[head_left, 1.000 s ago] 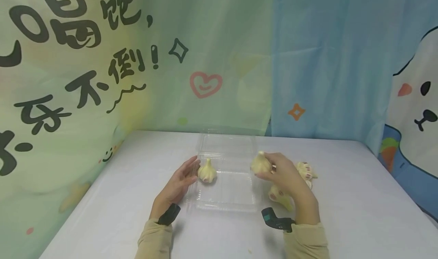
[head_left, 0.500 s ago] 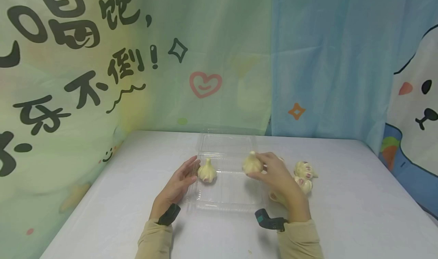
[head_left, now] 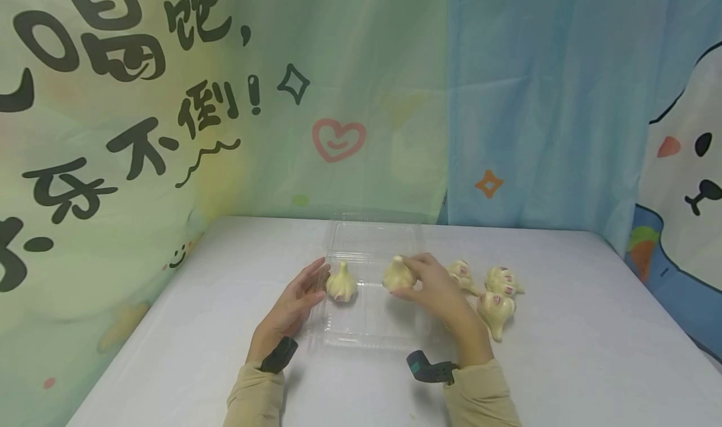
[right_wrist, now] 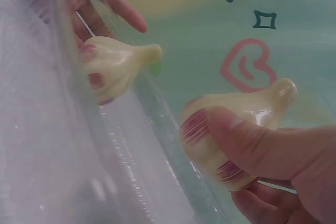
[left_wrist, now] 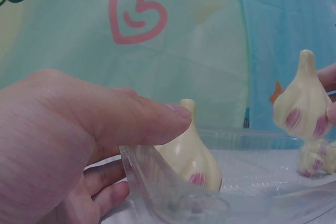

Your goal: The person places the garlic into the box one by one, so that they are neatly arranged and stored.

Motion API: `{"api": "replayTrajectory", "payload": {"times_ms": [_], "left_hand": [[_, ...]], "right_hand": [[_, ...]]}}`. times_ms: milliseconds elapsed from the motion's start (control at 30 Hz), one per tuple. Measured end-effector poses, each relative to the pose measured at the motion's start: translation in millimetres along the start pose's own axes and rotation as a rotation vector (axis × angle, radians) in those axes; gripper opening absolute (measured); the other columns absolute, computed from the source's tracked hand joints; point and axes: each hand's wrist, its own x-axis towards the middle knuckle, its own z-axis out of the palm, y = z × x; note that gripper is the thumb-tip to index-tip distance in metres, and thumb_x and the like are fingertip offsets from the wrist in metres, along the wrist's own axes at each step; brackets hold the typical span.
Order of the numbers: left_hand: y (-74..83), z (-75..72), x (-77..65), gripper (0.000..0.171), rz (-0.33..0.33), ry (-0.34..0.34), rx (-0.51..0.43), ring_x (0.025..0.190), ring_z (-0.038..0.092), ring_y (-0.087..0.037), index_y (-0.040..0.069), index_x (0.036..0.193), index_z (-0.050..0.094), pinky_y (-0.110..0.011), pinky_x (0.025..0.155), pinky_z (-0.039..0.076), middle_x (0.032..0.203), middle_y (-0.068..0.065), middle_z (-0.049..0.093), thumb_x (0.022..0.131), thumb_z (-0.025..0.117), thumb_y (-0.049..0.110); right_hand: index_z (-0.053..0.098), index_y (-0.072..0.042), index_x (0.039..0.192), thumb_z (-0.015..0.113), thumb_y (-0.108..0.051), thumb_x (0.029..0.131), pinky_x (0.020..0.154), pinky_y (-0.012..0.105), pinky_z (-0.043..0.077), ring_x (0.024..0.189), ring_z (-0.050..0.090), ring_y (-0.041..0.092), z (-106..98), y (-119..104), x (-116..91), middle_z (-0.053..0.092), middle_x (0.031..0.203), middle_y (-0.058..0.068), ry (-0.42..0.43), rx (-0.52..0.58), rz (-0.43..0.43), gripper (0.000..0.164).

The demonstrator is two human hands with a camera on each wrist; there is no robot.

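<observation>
My left hand (head_left: 294,298) holds the left wall of a clear plastic box (head_left: 372,336), its thumb over the rim and its other fingers outside. Just inside that wall stands a garlic bulb (head_left: 341,284), cream with purple patches and stem up. My right hand (head_left: 437,286) pinches a second garlic bulb (head_left: 398,275) between thumb and fingers, upright above the right part of the box. In the right wrist view the thumb lies across this held garlic bulb (right_wrist: 236,145); the other fingers are partly hidden behind it.
Several more garlic bulbs (head_left: 497,308) lie on the white table (head_left: 592,326) right of the box, partly hidden by the right arm. The box's raised clear lid (head_left: 375,236) is at the back. A printed curtain (head_left: 361,101) hangs behind the table.
My right hand has carried its garlic bulb leftward, from the box's right edge to over its inside, and slightly lower. The left hand and the bulb beside it have stayed put.
</observation>
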Motion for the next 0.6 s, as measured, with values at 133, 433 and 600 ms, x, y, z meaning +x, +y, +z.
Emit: {"api": "replayTrajectory", "payload": {"times_ms": [133, 433, 600], "left_hand": [[-0.7, -0.7, -0.7, 0.07, 0.005, -0.01, 0.001, 0.148, 0.009, -0.03, 0.009, 0.152, 0.013, -0.048, 0.119, 0.009, 0.159, -0.016, 0.015, 0.093, 0.05, 0.001], [-1.0, -1.5, -1.5, 0.072, 0.011, -0.009, -0.001, 0.148, 0.011, -0.031, 0.008, 0.152, 0.013, -0.047, 0.119, 0.01, 0.158, -0.016, 0.016, 0.092, 0.052, 0.001], [-1.3, -0.9, 0.2, 0.071, 0.011, -0.005, 0.005, 0.148, 0.011, -0.031, 0.008, 0.152, 0.014, -0.047, 0.119, 0.01, 0.158, -0.016, 0.016, 0.092, 0.052, 0.001]], "right_hand": [[0.053, 0.0, 0.133, 0.077, -0.026, 0.078, 0.095, 0.048, 0.047, 0.11, 0.057, 0.031, 9, -2, 4, 0.055, 0.124, 0.014, 0.002, -0.033, -0.047, 0.065], [0.057, 0.003, 0.126, 0.079, -0.022, 0.075, 0.096, 0.043, 0.049, 0.11, 0.059, 0.031, 25, -10, 7, 0.059, 0.122, 0.014, 0.053, 0.02, -0.026, 0.061], [0.06, 0.003, 0.121, 0.08, -0.019, 0.073, 0.093, 0.04, 0.052, 0.106, 0.061, 0.029, 31, -10, 10, 0.06, 0.119, 0.015, 0.081, 0.025, 0.008, 0.057]]}}
